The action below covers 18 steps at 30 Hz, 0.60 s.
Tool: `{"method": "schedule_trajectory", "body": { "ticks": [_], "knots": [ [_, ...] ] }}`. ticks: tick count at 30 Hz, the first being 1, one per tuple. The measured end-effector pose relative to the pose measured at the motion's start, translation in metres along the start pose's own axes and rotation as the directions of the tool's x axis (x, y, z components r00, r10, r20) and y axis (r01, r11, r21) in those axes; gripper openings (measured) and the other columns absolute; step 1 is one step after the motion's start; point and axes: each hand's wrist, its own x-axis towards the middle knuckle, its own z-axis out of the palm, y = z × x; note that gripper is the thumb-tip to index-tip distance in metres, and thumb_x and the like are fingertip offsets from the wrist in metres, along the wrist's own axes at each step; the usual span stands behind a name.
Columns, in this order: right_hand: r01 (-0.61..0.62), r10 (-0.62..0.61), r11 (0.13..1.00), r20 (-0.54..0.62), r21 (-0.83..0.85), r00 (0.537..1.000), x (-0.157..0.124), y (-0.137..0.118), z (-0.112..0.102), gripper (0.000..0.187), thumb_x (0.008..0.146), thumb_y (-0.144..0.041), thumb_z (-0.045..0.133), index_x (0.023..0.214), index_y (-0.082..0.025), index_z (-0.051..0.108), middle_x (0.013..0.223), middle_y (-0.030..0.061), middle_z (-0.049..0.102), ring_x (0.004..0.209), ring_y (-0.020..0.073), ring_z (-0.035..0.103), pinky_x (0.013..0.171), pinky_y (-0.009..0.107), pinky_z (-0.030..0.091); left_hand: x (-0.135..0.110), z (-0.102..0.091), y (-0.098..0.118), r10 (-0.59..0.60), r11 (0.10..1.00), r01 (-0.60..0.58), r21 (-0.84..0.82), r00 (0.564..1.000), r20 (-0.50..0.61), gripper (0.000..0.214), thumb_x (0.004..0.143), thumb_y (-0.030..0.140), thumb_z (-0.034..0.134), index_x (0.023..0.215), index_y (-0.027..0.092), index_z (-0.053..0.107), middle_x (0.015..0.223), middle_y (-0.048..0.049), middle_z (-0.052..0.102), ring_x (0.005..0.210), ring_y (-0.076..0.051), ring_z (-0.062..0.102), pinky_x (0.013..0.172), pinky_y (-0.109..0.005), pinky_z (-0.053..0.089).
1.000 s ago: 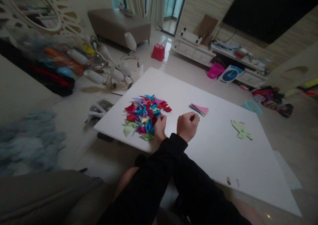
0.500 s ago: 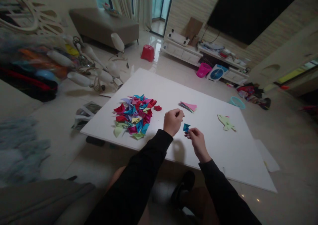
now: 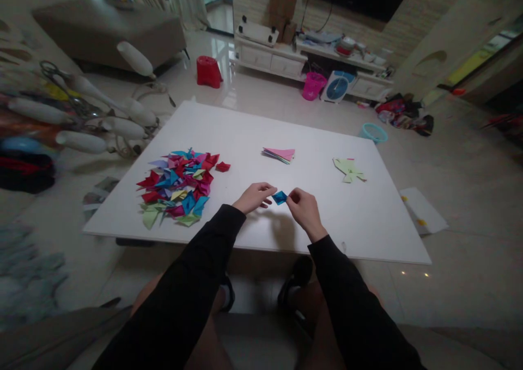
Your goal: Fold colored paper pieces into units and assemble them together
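Note:
A small piece of blue folded paper (image 3: 279, 198), diamond-shaped with visible creases, is held just above the white table between my two hands. My right hand (image 3: 304, 211) pinches its right corner between thumb and fingertips. At the opposite corner, the thumb and index finger of my left hand (image 3: 254, 197) close on the paper, while the other fingers are loosely bent. To the left lies a heap of folded paper pieces (image 3: 180, 182) in red, blue, pink, purple, yellow and green. One red folded piece (image 3: 223, 167) sits apart, just right of the heap.
Beyond my hands, a fanned stack of narrow folded papers (image 3: 278, 155) lies on the white table (image 3: 237, 130). Light-green paper pieces (image 3: 349, 169) are at the right. A lamp with several arms (image 3: 118, 125) stands past the left edge; a turquoise basin (image 3: 373, 133) is on the floor.
My left hand has lowered from a closed pose to the blue paper's left corner. The paper now shows as a flat diamond between both hands. The camera view has turned right and levelled.

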Motion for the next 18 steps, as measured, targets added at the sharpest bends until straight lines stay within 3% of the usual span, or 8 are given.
{"method": "schedule_trajectory", "body": {
  "ticks": [7, 12, 18],
  "knots": [
    [-0.036, 0.04, 0.998, 0.097, -0.047, 0.995, 0.01, 0.005, 0.001, 0.018, 0.089, -0.035, 0.06, 0.078, -0.022, 0.067, 0.08, 0.0023, 0.073, 0.072, 0.0165, 0.062, 0.067, 0.027, 0.038, 0.02, 0.008, -0.014, 0.12, 0.974, -0.112, 0.197, 0.992, -0.03, 0.017, 0.077, 0.019, 0.076, 0.091, 0.011, 0.074, 0.088, -0.0105, 0.076, 0.069, -0.014, 0.069, 0.065, -0.025, 0.055],
    [-0.09, 0.107, 0.989, 0.151, -0.113, 0.983, 0.007, -0.002, -0.006, 0.019, 0.092, -0.039, 0.057, 0.091, -0.024, 0.069, 0.09, 0.0031, 0.075, 0.08, 0.0188, 0.065, 0.068, 0.028, 0.039, 0.025, 0.005, -0.021, 0.107, 0.935, -0.067, 0.347, 0.99, -0.096, 0.013, 0.079, 0.017, 0.073, 0.09, 0.011, 0.074, 0.079, -0.0086, 0.076, 0.066, -0.015, 0.07, 0.065, -0.025, 0.054],
    [-0.107, 0.135, 0.982, 0.178, -0.155, 0.975, 0.001, -0.005, -0.012, 0.018, 0.092, -0.037, 0.056, 0.093, -0.025, 0.07, 0.096, 0.0026, 0.076, 0.089, 0.0206, 0.066, 0.073, 0.029, 0.042, 0.012, -0.008, -0.024, 0.038, 0.805, 0.063, 0.59, 0.987, -0.157, 0.015, 0.078, 0.015, 0.072, 0.092, 0.012, 0.075, 0.072, -0.0061, 0.075, 0.066, -0.016, 0.071, 0.067, -0.025, 0.053]
  ]
}}
